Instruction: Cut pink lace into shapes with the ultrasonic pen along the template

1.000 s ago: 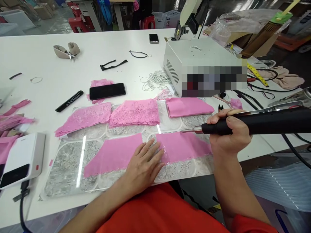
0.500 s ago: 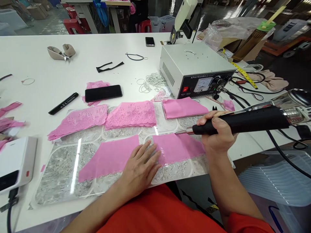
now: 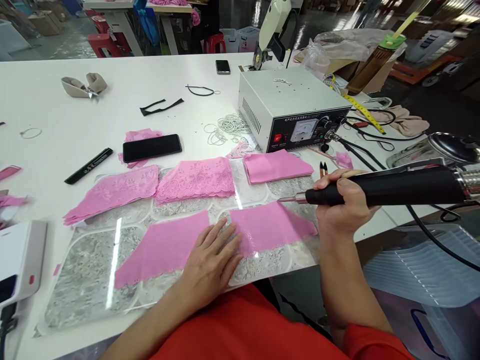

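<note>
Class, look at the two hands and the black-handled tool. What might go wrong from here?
The right hand holds the black-handled tool with its tip at the upper edge of a pink piece; a slip might mark the cloth.

The tip points toward the left hand, so a leftward slide might reach its fingers.

The left hand rests at that piece's left edge; a shift might wrinkle it.

Black marker (image 3: 89, 166), white device (image 3: 25, 260), small phone (image 3: 222, 67) — red stools (image 3: 104, 45) beyond

A worker wears a plain, bright red top (image 3: 221, 332), its fabric softly creased across the front. The matching right sleeve (image 3: 371, 342) ends near the elbow, above a bare forearm. Both the left hand (image 3: 212, 257) and right hand (image 3: 347, 207) are ungloved, with short fingernails.
</note>
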Motion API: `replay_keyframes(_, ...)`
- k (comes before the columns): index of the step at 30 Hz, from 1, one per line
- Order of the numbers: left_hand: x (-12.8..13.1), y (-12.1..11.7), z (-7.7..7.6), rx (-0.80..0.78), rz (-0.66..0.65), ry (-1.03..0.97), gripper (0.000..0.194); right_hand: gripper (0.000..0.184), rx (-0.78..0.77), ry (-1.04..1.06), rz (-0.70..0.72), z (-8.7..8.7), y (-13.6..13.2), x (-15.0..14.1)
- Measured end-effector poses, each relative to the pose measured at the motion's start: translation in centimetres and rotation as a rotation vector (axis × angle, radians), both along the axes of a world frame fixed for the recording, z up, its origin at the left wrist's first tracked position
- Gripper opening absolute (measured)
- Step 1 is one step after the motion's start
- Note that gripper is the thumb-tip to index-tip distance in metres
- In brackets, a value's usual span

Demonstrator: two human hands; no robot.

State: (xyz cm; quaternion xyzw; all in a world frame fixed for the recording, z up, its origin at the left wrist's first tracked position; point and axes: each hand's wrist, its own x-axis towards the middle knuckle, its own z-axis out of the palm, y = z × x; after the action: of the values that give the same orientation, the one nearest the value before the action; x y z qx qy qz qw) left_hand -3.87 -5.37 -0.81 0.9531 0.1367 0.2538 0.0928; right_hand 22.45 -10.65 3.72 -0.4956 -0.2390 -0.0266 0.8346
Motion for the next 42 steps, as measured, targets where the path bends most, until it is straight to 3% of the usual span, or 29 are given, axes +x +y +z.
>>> replay_keyframes(7, 0.0, 0.0, -0.2, -0.005, 0.003, -0.005, 0.025, 0.020, -0.014, 0.004, 0.007, 0.2, 0.0, 0.0)
replay_keyframes(14, -0.1, 0.3, -0.2, 0.017, -0.011, 0.009, 0.028, 0.009, 0.005, 0.015, 0.026, 0.5, 0.3, -0.2)
replay_keyframes(21, -0.2, 0.4, -0.4, 0.043, -0.029, 0.002, 0.028, 0.006, 0.025, 0.081, -0.039, 1.2, -2.1, 0.5)
replay_keyframes(27, -0.2, 0.3, -0.4, 0.041, -0.024, -0.001, 0.028, 0.005, 0.000, 0.091, -0.032, 0.9, -3.4, 0.6)
replay_keyframes(42, -0.2, 0.4, -0.5, 0.041, -0.038, 0.000, 0.028, 0.007, -0.035, 0.073, 0.006, 0.6, -3.2, 0.5)
